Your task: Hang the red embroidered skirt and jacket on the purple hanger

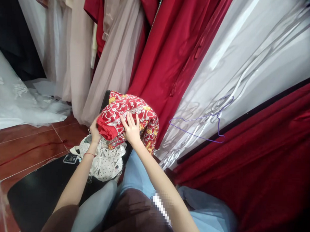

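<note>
A red garment with silver and gold embroidery lies bunched in front of me, its plain red lining showing at the left end. At that end my left hand grips the folded cloth, with some fingers hidden behind it. My right hand rests on top of the embroidered fabric, fingers spread. Below the red garment lies a crumpled white polka-dot cloth, on a black surface.
A purple wire hanger hangs on a white metal rack at right. Red gowns and beige tulle dresses hang ahead. Dark red drapery fills the right side. Reddish tiles cover the floor.
</note>
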Tool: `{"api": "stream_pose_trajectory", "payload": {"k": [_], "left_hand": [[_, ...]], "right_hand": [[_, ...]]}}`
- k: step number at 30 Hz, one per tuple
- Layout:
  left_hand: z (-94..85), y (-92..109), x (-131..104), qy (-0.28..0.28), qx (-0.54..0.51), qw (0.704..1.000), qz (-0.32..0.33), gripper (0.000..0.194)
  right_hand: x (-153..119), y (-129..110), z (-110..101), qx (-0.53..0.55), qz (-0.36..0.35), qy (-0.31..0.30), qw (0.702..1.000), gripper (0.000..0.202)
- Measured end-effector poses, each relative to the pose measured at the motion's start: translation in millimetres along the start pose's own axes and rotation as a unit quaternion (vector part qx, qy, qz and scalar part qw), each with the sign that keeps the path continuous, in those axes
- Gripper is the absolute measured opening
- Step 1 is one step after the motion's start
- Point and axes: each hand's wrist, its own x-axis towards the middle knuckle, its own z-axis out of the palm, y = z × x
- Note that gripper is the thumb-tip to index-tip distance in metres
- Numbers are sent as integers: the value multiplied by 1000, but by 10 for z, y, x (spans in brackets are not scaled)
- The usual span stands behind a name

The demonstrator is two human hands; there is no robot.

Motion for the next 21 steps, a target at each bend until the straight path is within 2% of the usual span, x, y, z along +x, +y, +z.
{"api": "stream_pose_trajectory", "payload": {"k": [3,5,7,9,12,14,17,19,21], "left_hand": [[-109,103,214,74,-71,995,-8,64],[-139,187,358,73,-114,990,-49,68],[-122,303,494,49,-154,985,-64,60],[-66,477,623,28,-176,983,-48,48],[55,877,830,33,-165,986,3,37],[143,1219,987,46,-144,987,50,37],[325,1746,1243,12,-96,986,137,40],[516,2046,1395,-24,-61,984,166,43],[766,2285,1501,-84,-46,980,177,46]], "right_hand": [[87,-65,-228,2,-13,-24,1000,70],[196,-94,-418,-6,-7,-14,1000,74],[344,-106,-610,-14,-1,9,1000,84],[523,-96,-788,-14,-3,13,1000,89],[819,-9,-1027,11,-4,-35,999,67],[1006,134,-1178,37,25,-39,998,56],[1179,507,-1382,89,94,48,990,47],[1160,824,-1490,141,111,112,977,39],[1002,1138,-1573,191,133,158,960,35]]}}
